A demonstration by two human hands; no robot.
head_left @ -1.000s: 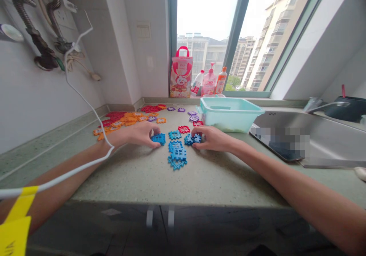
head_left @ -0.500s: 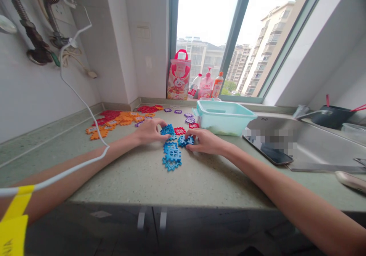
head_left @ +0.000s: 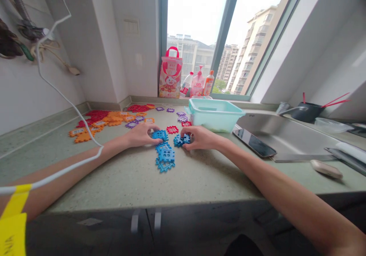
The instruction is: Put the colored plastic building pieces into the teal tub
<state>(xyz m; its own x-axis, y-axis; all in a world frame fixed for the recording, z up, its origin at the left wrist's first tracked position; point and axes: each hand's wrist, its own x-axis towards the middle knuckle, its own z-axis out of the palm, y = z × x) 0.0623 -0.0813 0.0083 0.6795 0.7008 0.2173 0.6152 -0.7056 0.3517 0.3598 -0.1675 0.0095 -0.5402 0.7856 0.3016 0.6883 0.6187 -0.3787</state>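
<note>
Some blue pieces (head_left: 160,136) were pinched in the left hand (head_left: 139,135) and right hand (head_left: 201,138). Orange pieces (head_left: 114,118) lay heaped left; far purple pieces (head_left: 182,119) lay loose.

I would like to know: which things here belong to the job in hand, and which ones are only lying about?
Seem to belong:
blue pieces, some in the left hand, some in the right hand
red pieces, orange pieces, purple pieces
perhaps the light green tub

Seem only lying about:
phone
pink bag
three bottles
black pot
</note>
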